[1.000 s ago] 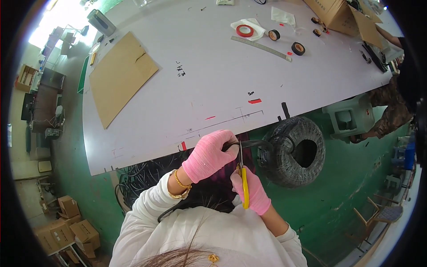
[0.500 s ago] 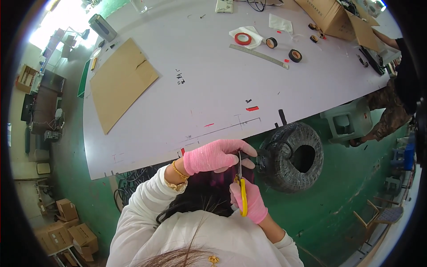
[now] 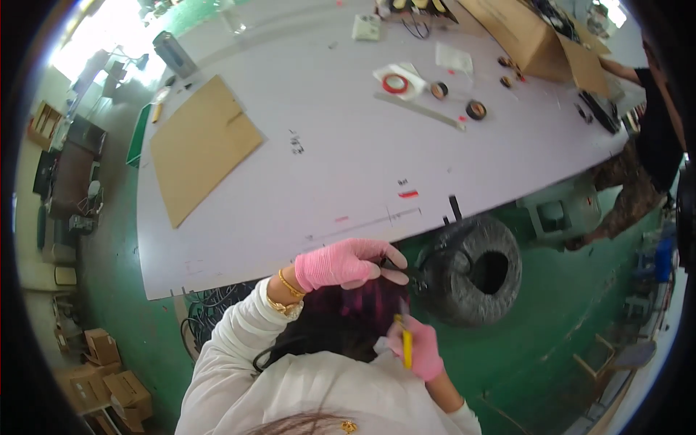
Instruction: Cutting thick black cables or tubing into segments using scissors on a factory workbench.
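In a pink glove, my left hand (image 3: 337, 267) is closed over the table's near edge. Its fingers pinch a short black piece (image 3: 390, 264), which looks like a cable end and is mostly covered by the fingertips. My right hand (image 3: 428, 349), gloved the same way, grips yellow-handled scissors (image 3: 407, 348) lower down and to the right, apart from the left hand. Motion smears the blades. Right of my left hand is a large black coil (image 3: 464, 304) wrapped in plastic film, its round hole showing.
Across the white table (image 3: 341, 159) lie a cardboard sheet (image 3: 203, 148), a steel ruler (image 3: 420, 112), red tape (image 3: 394, 83) and black tape rolls (image 3: 475, 110). An open carton (image 3: 518, 40) stands far right, near another person (image 3: 656, 123). A grey stool (image 3: 562, 214) is beyond the coil.
My right hand and the scissors have dropped down and slightly right, away from the black piece, where the blades were before. My left hand keeps its pinch. The whole view has shifted slightly.
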A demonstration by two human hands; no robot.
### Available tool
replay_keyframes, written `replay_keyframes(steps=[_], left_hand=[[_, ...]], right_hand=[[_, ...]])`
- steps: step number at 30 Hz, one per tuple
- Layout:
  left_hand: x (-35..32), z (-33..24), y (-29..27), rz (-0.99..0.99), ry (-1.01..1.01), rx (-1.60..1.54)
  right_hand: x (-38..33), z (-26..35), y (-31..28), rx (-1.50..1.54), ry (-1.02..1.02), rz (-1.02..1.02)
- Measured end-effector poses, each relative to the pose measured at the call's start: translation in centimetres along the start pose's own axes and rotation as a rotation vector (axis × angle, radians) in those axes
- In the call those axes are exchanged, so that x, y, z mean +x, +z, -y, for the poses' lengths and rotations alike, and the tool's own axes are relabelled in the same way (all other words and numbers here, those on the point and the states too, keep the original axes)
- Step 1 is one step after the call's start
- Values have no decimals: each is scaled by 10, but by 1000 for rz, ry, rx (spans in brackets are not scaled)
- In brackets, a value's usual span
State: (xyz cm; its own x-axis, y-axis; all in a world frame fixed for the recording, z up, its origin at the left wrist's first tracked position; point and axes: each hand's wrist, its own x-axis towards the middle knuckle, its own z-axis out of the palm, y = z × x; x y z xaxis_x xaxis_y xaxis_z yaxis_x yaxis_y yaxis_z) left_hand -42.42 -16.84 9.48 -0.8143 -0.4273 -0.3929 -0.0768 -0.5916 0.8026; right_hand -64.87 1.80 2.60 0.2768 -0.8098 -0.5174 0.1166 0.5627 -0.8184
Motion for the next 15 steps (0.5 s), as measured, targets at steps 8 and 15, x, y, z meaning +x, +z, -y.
replay_keyframes(steps=[8, 15], left_hand=[[-43, 20, 8, -77, 221, 295], [-235, 77, -12, -949, 172, 1007]], right_hand=[[62, 66, 25, -258, -286, -260], [92, 42, 42, 251, -142, -5]])
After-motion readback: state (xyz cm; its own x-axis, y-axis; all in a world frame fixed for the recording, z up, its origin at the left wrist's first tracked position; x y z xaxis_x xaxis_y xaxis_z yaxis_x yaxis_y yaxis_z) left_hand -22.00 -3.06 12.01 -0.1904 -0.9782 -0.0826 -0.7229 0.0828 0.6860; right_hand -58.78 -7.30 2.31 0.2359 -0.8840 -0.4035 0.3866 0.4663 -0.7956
